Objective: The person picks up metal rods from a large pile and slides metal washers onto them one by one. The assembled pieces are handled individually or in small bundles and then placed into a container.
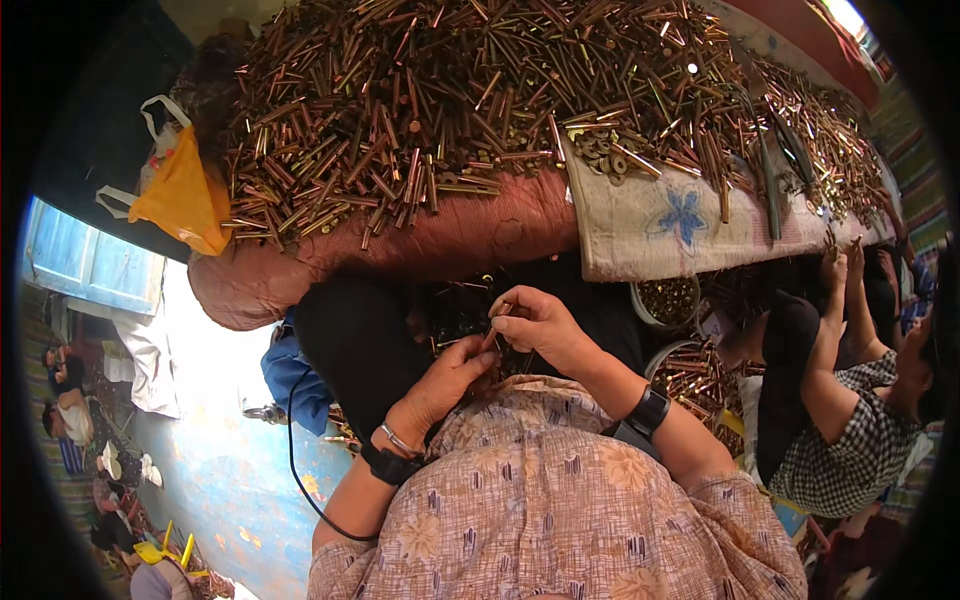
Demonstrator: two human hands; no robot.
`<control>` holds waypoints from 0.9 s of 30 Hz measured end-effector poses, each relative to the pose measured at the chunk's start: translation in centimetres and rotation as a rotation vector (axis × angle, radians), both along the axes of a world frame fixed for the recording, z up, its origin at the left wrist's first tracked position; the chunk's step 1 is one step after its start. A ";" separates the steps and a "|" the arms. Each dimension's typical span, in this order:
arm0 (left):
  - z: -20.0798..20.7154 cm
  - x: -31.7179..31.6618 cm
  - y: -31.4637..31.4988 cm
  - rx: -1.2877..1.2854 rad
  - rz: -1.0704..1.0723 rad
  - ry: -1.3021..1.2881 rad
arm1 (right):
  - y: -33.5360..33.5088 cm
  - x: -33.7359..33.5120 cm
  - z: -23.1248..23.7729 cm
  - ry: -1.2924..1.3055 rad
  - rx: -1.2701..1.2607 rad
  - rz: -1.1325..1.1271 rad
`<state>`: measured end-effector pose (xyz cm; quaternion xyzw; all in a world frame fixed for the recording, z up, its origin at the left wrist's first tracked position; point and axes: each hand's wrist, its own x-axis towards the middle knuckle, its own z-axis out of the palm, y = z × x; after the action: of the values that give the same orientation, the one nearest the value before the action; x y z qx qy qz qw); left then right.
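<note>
In front of my belly both hands meet on one short coppery metal rod [496, 326]; whether it is a bolt or a sleeve is too small to tell. My left hand [448, 378] is closed in a pinch round its lower end. The fingertips of my right hand [545, 328] grip the upper end, with the rod tilted between the two hands. Just beyond them, a large heap of similar coppery and golden metal rods [400, 110] covers the raised work surface. Flat round washers [610, 155] lie in a small pile at the heap's near edge.
Left of the heap hangs a yellow plastic bag [183, 200]. A red rolled sack [420, 235] and a pale cloth with a blue flower [640, 230] edge the surface. Metal containers of small parts [668, 300] stand at my right, near a co-worker in a checked shirt [845, 435].
</note>
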<state>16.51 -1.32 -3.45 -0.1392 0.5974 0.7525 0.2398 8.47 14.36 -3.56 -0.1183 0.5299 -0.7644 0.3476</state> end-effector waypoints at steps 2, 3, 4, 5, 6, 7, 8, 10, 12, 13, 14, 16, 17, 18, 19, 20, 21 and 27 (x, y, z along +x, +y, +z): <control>-0.3 0.0 0.0 0.007 -0.009 0.002 | 0.2 0.1 0.1 -0.023 0.015 -0.003; -0.4 -0.1 0.1 0.016 -0.023 0.013 | 0.3 0.0 -0.1 -0.022 0.017 -0.010; -0.5 -0.2 0.0 0.020 -0.030 0.015 | 0.4 0.0 -0.5 -0.035 0.001 -0.028; -0.7 -0.3 -0.2 -0.076 -0.095 0.025 | 0.6 0.0 -0.8 -0.047 -0.014 -0.049; -0.8 -0.7 -0.1 -0.162 -0.166 0.046 | 0.7 -0.1 -0.6 -0.035 -0.001 -0.067; -0.8 -1.0 0.1 -0.144 -0.190 0.063 | 0.7 0.0 -0.4 -0.059 0.023 -0.061; -0.6 -0.7 0.2 -0.064 -0.149 0.045 | 0.6 0.1 -0.2 -0.083 0.047 -0.059; -0.2 -0.8 0.3 0.033 -0.150 0.045 | 0.6 0.0 -0.4 -0.107 0.043 -0.024; 0.0 -0.8 0.3 -0.020 -0.128 -0.020 | 0.9 -0.4 -1.6 -0.005 0.049 -0.015; -0.1 -0.7 0.4 -0.018 -0.152 -0.009 | 1.1 -0.5 -1.8 0.031 0.120 -0.022; -0.2 -0.8 0.5 -0.012 -0.119 -0.035 | 1.5 -0.6 -2.2 0.082 0.140 -0.018; -0.2 -1.0 0.8 -0.005 -0.099 -0.059 | 2.2 -0.7 -1.8 0.078 0.117 0.018; 0.0 -1.2 1.0 -0.022 -0.125 -0.054 | 2.6 -0.6 -1.4 0.085 0.120 0.014; 0.1 -1.5 1.1 -0.041 -0.148 -0.049 | 2.8 -0.6 -1.5 0.067 0.133 0.047; 0.3 -1.9 1.3 -0.042 -0.163 -0.045 | 3.0 -0.5 -1.7 -0.029 0.041 0.042; 0.5 -2.2 1.6 -0.045 -0.175 -0.047 | 3.2 -0.5 -1.9 -0.124 -0.052 0.037; 0.9 -2.4 1.6 -0.054 -0.175 -0.047 | 3.0 -0.6 -1.8 -0.118 -0.058 0.035; 2.8 -5.9 3.1 -0.073 -0.288 -0.037 | 4.9 -2.5 -0.9 -0.117 -0.077 -0.125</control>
<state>10.64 1.82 -0.62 -0.0744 0.6338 0.6853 0.3509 5.94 19.26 -4.51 -0.0534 0.4852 -0.8100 0.3249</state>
